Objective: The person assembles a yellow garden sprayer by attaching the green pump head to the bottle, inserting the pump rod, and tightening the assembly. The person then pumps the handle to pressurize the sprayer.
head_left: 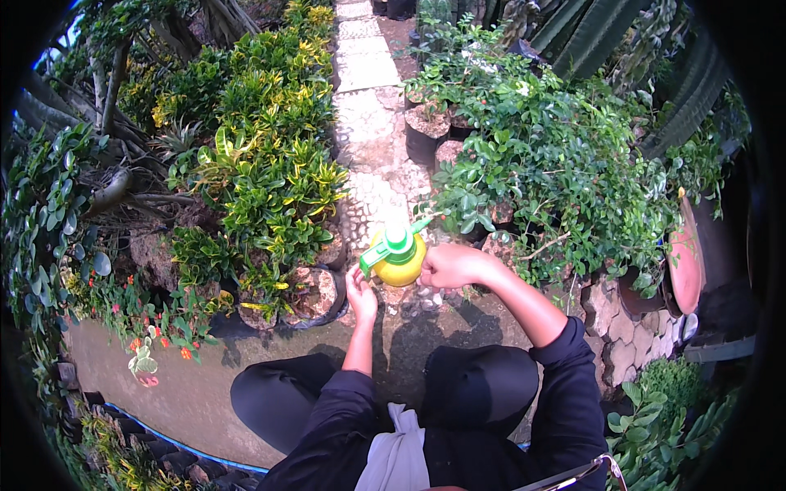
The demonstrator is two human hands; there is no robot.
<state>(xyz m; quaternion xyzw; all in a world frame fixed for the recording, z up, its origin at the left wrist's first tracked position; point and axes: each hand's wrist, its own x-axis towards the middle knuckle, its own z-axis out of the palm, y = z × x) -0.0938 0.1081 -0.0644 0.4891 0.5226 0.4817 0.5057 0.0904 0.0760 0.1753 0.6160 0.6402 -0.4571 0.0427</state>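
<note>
A yellow pump spray bottle (401,270) with a green head and nozzle is held up in front of my knees, its nozzle pointing to the upper right. My left hand (361,295) is at its left side, the fingers curled against the bottle below the green handle. On the other side, my right hand (454,267) is closed against the yellow body, with its fingertips partly hidden. Bright glare washes out the top of the green head.
Potted yellow-green shrubs (278,164) line the left of a pale stone path (364,123). Leafy bushes (548,164) in black pots (424,139) crowd the right. Small orange flowers (155,327) grow at left. A reddish pot (685,266) and stacked pavers (630,335) stand at right.
</note>
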